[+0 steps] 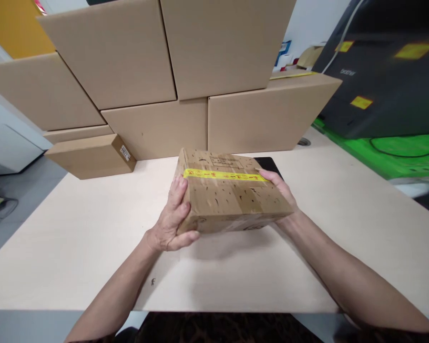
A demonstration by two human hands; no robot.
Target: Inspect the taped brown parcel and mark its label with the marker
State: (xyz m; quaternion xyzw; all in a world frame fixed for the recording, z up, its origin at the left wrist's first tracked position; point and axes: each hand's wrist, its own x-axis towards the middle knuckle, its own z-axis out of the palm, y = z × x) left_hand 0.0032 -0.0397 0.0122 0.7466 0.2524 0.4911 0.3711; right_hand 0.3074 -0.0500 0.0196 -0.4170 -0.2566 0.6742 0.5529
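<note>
A brown cardboard box (229, 197) is held between my two hands, tilted over the pale tabletop. Yellow tape (225, 175) with red print runs across its top face, which also carries dark marks and a printed frame. My left hand (175, 216) presses on the box's left end, with the thumb at the lower front edge. At the right end, my right hand (284, 195) grips the box, its thumb on top near the tape; the other fingers are hidden beneath. Partly behind the box lies a flat black object (269, 166) whose kind I cannot make out.
Large cardboard boxes (221, 47) are stacked along the back of the table (93, 238). A smaller flat box (89, 157) with a label stands at the left in front of them. A big dark case (379, 71) with yellow patches rests on a green surface (396, 155) at the right.
</note>
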